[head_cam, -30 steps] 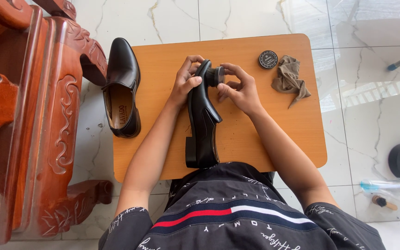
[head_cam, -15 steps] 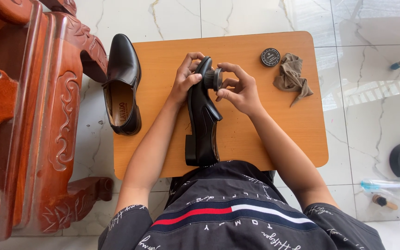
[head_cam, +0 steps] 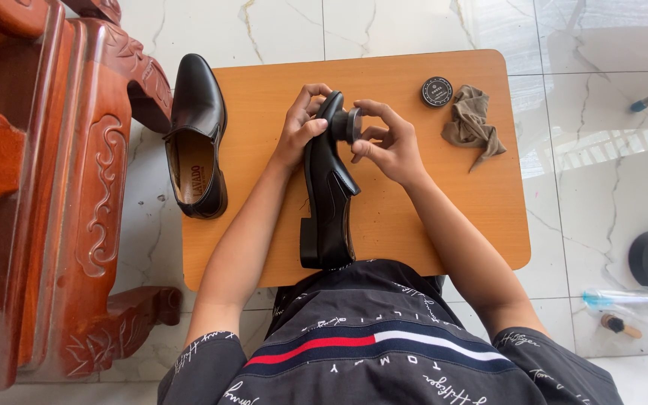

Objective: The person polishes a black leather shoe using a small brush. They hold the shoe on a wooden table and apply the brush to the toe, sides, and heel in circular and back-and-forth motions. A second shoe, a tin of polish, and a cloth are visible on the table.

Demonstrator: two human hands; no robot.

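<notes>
Marble floor is surrounding the low wooden table, where the left hand is gripping the black shoe, toe pointing away, on its side; the right hand is pressing a round brush against it.

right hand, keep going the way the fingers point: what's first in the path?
Probably the black shoe. The right hand points left, its fingers around a small dark round applicator against the shoe's toe end. Just beyond sits the left hand, gripping the toe from the other side.

An orange wooden table carries two black shoes, a round tin and a brown cloth.
</notes>
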